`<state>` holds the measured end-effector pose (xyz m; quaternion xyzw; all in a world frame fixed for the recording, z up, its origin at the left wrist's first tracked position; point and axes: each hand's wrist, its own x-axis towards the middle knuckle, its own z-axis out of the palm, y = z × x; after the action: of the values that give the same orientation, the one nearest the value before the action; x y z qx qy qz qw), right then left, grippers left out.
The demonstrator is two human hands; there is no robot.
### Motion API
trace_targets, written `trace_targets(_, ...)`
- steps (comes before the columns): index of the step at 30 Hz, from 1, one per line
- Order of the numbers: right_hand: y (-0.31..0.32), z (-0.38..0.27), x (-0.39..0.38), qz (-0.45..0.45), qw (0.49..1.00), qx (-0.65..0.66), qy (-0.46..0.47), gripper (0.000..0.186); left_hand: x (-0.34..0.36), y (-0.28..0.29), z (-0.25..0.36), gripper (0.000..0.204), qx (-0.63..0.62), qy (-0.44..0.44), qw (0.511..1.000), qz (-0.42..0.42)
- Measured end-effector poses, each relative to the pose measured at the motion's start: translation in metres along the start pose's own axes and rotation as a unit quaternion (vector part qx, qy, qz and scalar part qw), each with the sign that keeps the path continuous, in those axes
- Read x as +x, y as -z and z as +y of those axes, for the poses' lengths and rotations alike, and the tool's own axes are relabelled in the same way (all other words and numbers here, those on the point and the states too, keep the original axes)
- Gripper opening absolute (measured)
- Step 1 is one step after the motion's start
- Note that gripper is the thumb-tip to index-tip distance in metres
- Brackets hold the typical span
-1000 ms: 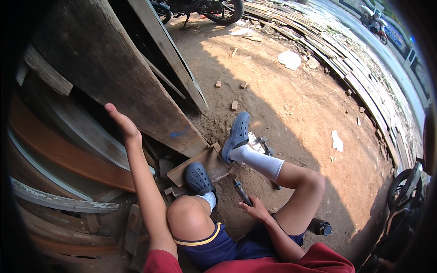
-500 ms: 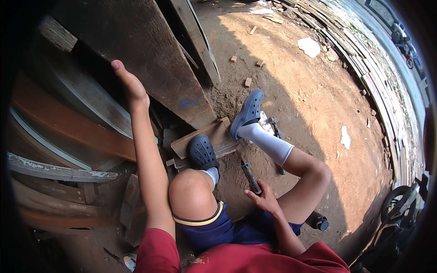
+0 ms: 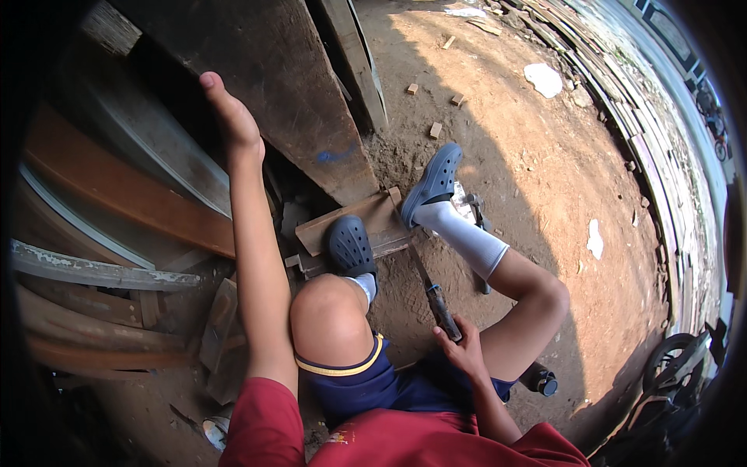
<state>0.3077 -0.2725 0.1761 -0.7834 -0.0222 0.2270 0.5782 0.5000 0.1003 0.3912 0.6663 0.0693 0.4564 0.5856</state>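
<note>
My left hand [image 3: 238, 121] is raised beside a large dark wooden board [image 3: 257, 70]. Its thumb points up and the other fingers are mostly hidden; I see nothing held in it. In my right hand [image 3: 464, 347], fingers wrap round the black handle of a narrow-bladed hand tool [image 3: 438, 302] with a blue band. The thin blade slants up toward the right end of a wooden piece [image 3: 379, 223] on the ground; whether its tip touches the wood I cannot tell. My left clog [image 3: 350, 246] presses on that piece, and my right clog [image 3: 433, 183] is by its far end.
Curved wooden parts [image 3: 117, 194] are stacked at the left. Beyond my right foot lies a hammer-like tool [image 3: 478, 212]. Small wood blocks [image 3: 436, 130] dot the dirt. A dark cylinder [image 3: 538, 380] lies by my right thigh, and a wheel [image 3: 668, 363] stands at the lower right.
The whole view has shifted slightly. My right hand has drawn a little back and right with the tool, showing more of its blade. My left hand remains raised by the board.
</note>
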Motion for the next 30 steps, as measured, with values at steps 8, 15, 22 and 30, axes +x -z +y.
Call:
trace_targets(8,-0.004,-0.012,-0.007,0.011,1.0,0.017,-0.006,0.029,0.002,0.001,-0.004,0.104,0.004,-0.009,1.0,-0.004)
trace_targets(15,-0.006,-0.005,-0.017,0.032,0.999,0.011,-0.032,0.031,0.001,0.001,-0.001,0.105,-0.004,0.013,1.0,0.014)
trace_targets(22,-0.009,-0.011,-0.022,0.059,0.997,-0.045,0.017,0.032,0.0,0.0,-0.001,0.107,0.013,-0.002,1.0,-0.009)
trace_targets(30,-0.005,-0.016,-0.029,0.057,0.996,-0.063,-0.007,0.035,-0.007,-0.003,0.01,0.108,0.031,0.029,0.999,0.005)
